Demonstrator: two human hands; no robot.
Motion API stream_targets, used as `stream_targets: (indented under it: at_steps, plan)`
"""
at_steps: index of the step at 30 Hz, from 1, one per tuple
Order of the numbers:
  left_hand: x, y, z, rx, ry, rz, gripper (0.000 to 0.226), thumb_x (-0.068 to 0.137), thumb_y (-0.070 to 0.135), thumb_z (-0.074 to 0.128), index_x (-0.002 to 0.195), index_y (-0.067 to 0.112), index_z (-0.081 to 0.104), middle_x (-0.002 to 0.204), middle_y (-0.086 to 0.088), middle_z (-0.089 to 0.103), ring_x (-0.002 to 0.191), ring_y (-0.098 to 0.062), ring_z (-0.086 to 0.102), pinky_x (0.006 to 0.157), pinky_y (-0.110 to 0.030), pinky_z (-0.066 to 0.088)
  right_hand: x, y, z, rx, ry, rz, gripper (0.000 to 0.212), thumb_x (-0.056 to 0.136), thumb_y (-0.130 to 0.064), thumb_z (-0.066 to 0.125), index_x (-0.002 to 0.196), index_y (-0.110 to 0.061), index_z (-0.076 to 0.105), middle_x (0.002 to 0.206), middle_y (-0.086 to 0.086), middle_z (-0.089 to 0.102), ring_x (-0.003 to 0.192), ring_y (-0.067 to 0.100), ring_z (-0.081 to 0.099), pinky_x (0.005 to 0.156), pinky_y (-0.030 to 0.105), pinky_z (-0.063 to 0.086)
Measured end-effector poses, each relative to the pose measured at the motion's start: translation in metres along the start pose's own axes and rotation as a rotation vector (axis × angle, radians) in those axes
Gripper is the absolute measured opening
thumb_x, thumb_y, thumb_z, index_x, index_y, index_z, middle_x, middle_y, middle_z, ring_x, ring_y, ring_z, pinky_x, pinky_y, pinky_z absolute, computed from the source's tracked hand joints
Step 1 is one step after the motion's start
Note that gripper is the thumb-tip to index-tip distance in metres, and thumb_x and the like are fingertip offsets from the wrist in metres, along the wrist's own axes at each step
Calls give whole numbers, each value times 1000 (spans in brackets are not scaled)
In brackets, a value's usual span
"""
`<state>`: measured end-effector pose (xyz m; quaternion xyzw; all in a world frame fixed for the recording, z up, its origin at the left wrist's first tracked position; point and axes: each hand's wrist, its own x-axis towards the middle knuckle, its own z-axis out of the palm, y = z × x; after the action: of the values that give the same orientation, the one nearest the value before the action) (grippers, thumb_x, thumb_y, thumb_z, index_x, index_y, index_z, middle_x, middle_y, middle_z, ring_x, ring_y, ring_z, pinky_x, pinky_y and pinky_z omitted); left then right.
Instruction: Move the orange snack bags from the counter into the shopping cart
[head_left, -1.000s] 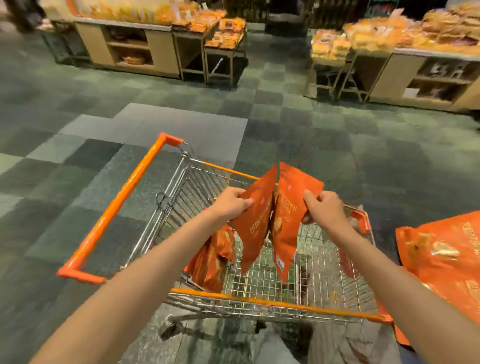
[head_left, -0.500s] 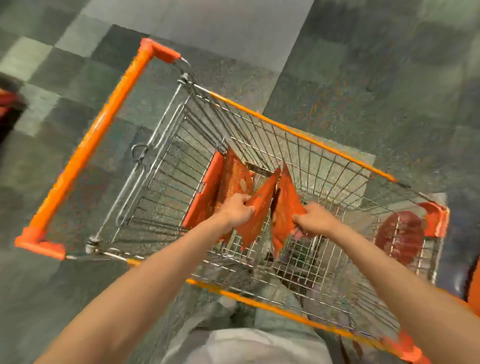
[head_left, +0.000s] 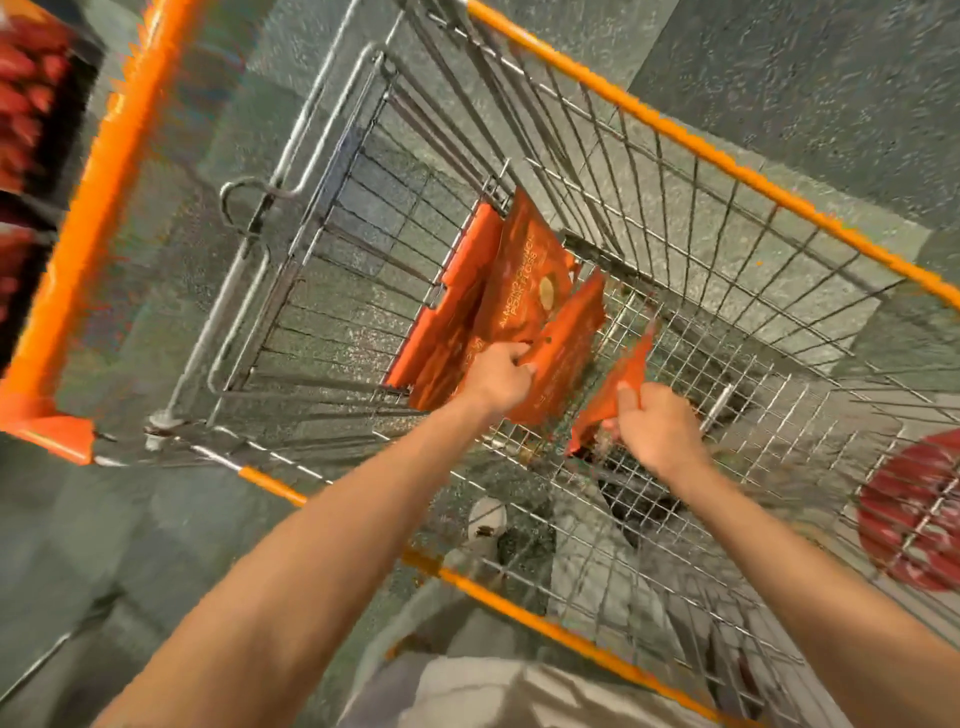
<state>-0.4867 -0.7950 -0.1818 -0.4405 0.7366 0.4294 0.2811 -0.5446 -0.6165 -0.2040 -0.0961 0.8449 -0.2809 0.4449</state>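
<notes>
I look straight down into a wire shopping cart (head_left: 675, 218) with orange rim and handle. My left hand (head_left: 498, 379) grips the top of an orange snack bag (head_left: 566, 343) low inside the basket. My right hand (head_left: 657, 426) pinches another orange snack bag (head_left: 621, 384), held edge-on just above the mesh floor. Two more orange bags (head_left: 524, 270) lean against the cart's left end wall, and the left-hand bag touches them.
The orange handle bar (head_left: 98, 208) runs along the left. A red round sign (head_left: 914, 514) hangs on the cart's right side. Red packaged goods (head_left: 26, 104) sit on a shelf at far left. My shoe (head_left: 485, 519) shows below the basket on grey tiled floor.
Both hands have gone deeper into the cart with their bags, and my view has tilted further down. The bags now sit near the basket floor beside the earlier ones.
</notes>
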Motion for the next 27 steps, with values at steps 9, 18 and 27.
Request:
stream_targets:
  at_steps: [9, 18, 27]
  plan:
    - [6, -49, -8, 243, 95, -127, 28, 95, 17, 50, 119, 24, 64, 106, -1, 70, 90, -21, 66, 85, -33, 55, 22, -8, 20, -188, 218, -235, 56, 99, -36, 16, 61, -15, 51, 49, 3, 57, 33, 17, 47, 36, 20, 25]
    - [-1, -80, -8, 188, 195, -135, 22, 95, 10, 46, 98, 18, 67, 91, -2, 63, 84, -23, 57, 82, -28, 45, 46, -26, 24, -296, 320, -272, 43, 103, -27, 29, 70, -10, 51, 52, -6, 40, 40, 10, 36, 43, 22, 24]
    - [1, -86, -6, 122, 147, -144, 24, 97, 8, 43, 104, 15, 65, 96, -2, 65, 69, -9, 56, 62, -16, 42, 62, -47, 49, -410, 164, -361, 35, 102, -25, 34, 95, -2, 59, 88, 8, 58, 68, 28, 59, 65, 44, 54]
